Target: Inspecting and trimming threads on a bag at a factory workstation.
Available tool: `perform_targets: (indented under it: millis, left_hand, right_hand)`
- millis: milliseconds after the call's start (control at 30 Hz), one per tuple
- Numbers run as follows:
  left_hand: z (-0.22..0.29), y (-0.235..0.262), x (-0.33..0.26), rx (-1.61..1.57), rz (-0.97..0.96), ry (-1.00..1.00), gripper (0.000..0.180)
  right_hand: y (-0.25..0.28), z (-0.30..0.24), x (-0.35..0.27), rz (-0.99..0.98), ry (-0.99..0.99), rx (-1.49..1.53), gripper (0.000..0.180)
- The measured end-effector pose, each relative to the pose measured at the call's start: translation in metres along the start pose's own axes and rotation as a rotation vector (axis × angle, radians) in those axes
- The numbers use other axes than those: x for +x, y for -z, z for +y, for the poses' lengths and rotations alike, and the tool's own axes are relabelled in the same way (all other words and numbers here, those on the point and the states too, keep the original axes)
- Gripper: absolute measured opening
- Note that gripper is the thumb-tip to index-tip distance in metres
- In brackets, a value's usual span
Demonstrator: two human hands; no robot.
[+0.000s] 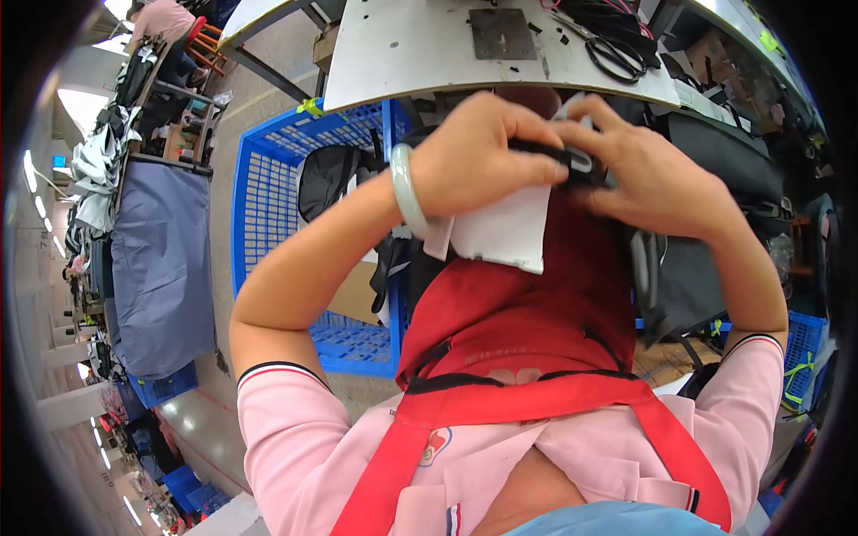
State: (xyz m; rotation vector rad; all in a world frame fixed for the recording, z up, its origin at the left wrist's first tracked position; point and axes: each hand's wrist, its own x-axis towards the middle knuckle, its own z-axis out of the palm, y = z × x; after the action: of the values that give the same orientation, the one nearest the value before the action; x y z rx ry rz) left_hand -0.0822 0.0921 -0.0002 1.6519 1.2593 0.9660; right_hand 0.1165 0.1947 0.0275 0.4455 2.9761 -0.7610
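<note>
Centrally, over a red apron (518, 308), the left hand (478, 152) pinches a black strip (538, 148); the right hand (657, 179) curls beside it, grip unclear.

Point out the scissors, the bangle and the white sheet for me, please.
Scissors (593, 38): head view, where the blades meet the handles.
Bangle (404, 189): head view, on the band's outer face.
White sheet (505, 230): head view, on its uncovered lower part.
</note>
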Motion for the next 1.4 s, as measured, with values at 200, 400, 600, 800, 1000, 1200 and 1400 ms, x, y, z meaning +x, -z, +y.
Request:
perform_targets:
  millis: [200, 400, 600, 800, 1000, 1200, 1400]
  left_hand:
    - [0.017, -0.008, -0.004, 0.143, -0.087, -0.084, 0.017]
    - [-0.008, 0.012, 0.008, -0.024, 0.05, 0.022, 0.016]
    - [-0.04, 0.058, 0.052, -0.18, 0.181, 0.212, 0.018]
    - [-0.058, 0.082, 0.094, -0.285, 0.283, 0.217, 0.026]
    - [-0.076, 0.091, 0.124, -0.31, 0.369, 0.246, 0.025]
    - [-0.105, 0.105, 0.142, -0.208, 0.363, 0.147, 0.03]
    - [-0.119, 0.114, 0.157, -0.186, 0.365, 0.058, 0.027]
  right_hand:
    - [-0.007, 0.046, 0.019, 0.13, 0.339, 0.271, 0.066]
    - [-0.004, 0.075, 0.043, -0.164, 0.101, 0.446, 0.049]
    - [0.012, 0.08, 0.07, 0.21, -0.03, 0.594, 0.025]
    - [0.024, 0.11, 0.107, 0.427, -0.14, 0.601, 0.04]
    - [0.026, 0.146, 0.134, 0.357, -0.133, 0.866, 0.036]
    - [0.025, 0.162, 0.154, 0.324, -0.15, 0.948, 0.038]
    - [0.028, 0.172, 0.163, 0.357, -0.194, 1.0, 0.049]
